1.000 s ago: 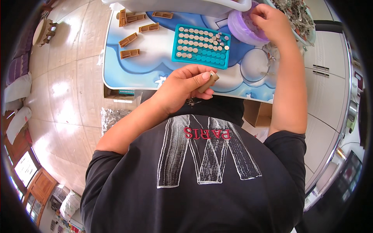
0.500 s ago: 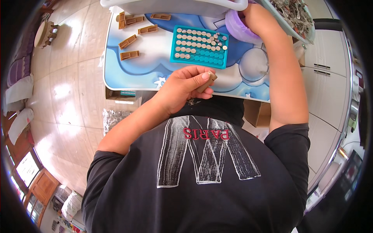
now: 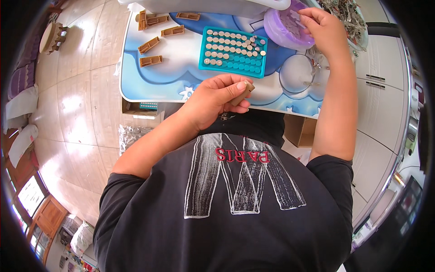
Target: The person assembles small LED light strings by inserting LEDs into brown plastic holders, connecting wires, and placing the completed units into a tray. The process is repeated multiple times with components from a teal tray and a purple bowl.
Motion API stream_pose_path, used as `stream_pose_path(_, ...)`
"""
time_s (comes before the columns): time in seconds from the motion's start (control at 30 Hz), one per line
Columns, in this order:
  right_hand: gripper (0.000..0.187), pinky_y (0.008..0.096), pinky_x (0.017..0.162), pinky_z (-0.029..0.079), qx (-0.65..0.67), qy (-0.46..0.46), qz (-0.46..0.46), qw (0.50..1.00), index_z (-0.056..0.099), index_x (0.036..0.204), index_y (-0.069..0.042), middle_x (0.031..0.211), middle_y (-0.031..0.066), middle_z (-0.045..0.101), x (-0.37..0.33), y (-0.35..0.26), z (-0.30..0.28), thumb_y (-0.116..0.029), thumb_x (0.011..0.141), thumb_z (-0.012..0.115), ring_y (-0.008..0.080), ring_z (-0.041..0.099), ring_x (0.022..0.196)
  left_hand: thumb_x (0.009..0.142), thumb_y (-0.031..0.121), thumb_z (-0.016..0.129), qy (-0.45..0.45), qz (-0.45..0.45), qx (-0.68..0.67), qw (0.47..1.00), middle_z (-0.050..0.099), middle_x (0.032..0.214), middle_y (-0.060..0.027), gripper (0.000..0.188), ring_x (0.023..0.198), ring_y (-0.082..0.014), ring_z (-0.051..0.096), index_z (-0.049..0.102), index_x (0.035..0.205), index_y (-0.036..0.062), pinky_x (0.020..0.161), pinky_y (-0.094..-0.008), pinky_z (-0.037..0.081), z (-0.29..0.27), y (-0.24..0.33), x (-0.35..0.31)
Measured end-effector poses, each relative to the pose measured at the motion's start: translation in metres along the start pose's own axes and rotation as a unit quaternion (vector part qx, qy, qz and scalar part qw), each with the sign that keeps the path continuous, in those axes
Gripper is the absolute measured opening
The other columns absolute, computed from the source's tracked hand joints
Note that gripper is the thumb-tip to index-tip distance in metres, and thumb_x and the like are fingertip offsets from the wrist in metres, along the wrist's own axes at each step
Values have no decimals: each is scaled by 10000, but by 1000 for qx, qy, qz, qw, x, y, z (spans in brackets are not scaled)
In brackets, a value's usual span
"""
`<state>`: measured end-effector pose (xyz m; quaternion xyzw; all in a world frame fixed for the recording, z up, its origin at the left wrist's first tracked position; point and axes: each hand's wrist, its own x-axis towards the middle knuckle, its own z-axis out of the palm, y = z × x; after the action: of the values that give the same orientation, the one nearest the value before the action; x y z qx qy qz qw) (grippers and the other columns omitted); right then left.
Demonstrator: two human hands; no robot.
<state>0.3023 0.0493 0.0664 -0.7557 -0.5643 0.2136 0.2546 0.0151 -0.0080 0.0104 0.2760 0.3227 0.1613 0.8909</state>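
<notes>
My left hand (image 3: 209,100) is closed around a small brown plastic casing (image 3: 244,94) near the table's front edge. My right hand (image 3: 325,31) is over the rim of a purple bowl (image 3: 272,32), thumb and fingertips pinched together. Whatever is between them is too small to make out. Small greyish pieces lie inside the bowl. Left of it sits a teal tray (image 3: 203,68) holding rows of round silvery discs (image 3: 220,40), with bare teal slots at its lower right. Several brown plastic casings (image 3: 172,31) with open tops lie on the table's left side.
A light grey bin (image 3: 204,8) stands along the table's far edge. At the far right a basket is heaped with small wired parts (image 3: 346,22). A clear round lid (image 3: 297,74) lies on the blue-patterned table (image 3: 170,86). Below the front edge stands a cardboard box (image 3: 300,131).
My right hand has lifted from inside the purple bowl to its right rim, fingertips now visible. The bowl has shifted slightly to the right. My left hand still holds the casing.
</notes>
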Motion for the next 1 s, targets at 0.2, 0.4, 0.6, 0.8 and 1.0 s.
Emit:
stream_pose_path(0.2,229,224,617,453,-51,48,-35,997,642,996,-40,748,6,638,-12,-10,1,-225,870,597,71,571,653,940,247,522,2,-4,2,1000,586,949,-50,314,797,-121,611,549,1157,23,759,-269,530,0,1,-1)
stream_pose_path(0.4,242,218,593,424,-34,77,-72,994,634,934,-16,697,-1,598,-13,-5,7,-246,869,600,49,532,632,940,249,521,5,-2,0,1000,584,944,-44,319,790,-118,611,545,1159,19,755,-266,532,0,0,-1)
stream_pose_path(0.6,187,208,607,428,-28,110,-94,989,655,914,-20,706,-19,606,-19,-5,7,-195,857,623,51,544,647,943,249,516,1,-6,-1,1000,582,939,-45,319,791,-120,608,547,1157,14,762,-270,531,1,1,0)
stream_pose_path(0.8,132,210,660,459,112,155,-80,978,635,953,-16,817,22,635,-27,-11,15,-119,877,603,89,601,708,946,244,507,8,-7,-33,999,587,960,-62,311,826,-135,611,541,1134,-2,791,-276,527,-1,-1,3)
stream_pose_path(1.0,91,251,671,463,172,132,-166,962,615,898,-4,823,82,610,-78,-30,42,-62,829,629,161,589,722,954,232,480,-48,-6,-139,989,598,994,-83,299,887,-159,615,535,1115,-15,840,-291,525,-11,-4,9)
